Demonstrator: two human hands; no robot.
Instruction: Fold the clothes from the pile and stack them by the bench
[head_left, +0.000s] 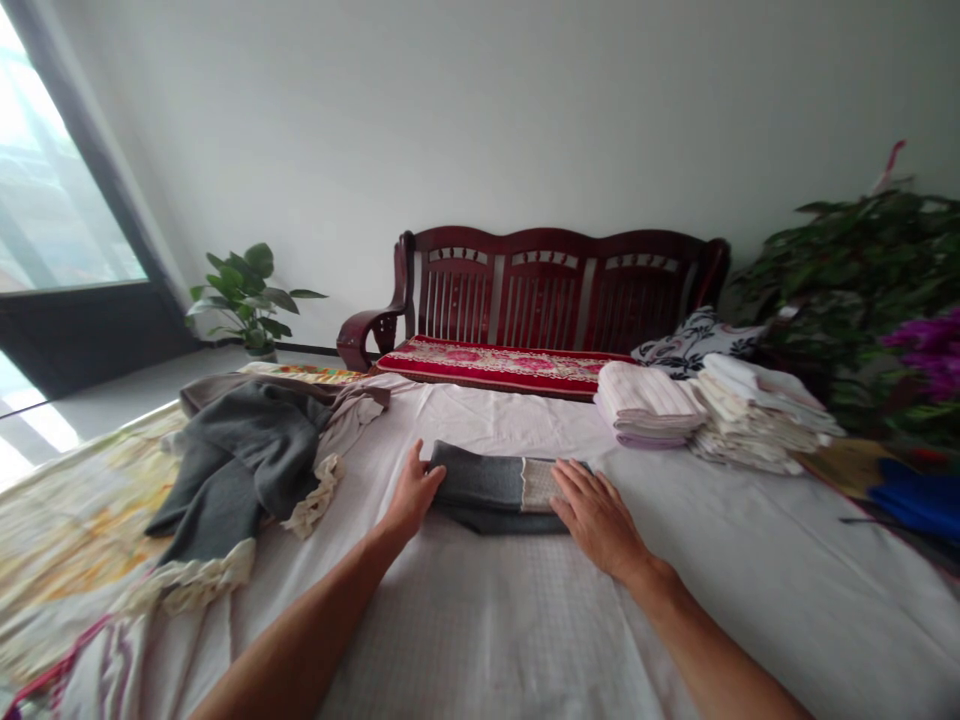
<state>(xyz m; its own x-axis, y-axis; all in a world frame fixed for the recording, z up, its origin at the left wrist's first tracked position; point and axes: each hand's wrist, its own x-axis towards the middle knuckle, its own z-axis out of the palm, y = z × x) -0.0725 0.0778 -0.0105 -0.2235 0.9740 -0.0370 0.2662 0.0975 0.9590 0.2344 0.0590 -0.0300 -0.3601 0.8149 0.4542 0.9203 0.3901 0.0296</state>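
Note:
A folded dark grey garment (491, 487) with a beige lace band lies on the white sheet (480, 620) in front of me. My left hand (412, 495) rests at its left end, fingers together and laid against the cloth. My right hand (596, 515) lies flat on its right end, fingers stretched out. Neither hand grips anything.
A heap of unfolded grey and beige clothes (247, 460) lies at the left. Two stacks of folded white and lilac linen (649, 403) (757, 415) stand at the right rear. A dark red wooden bench (540, 300) is behind, potted plants (247, 295) (870, 300) at both sides.

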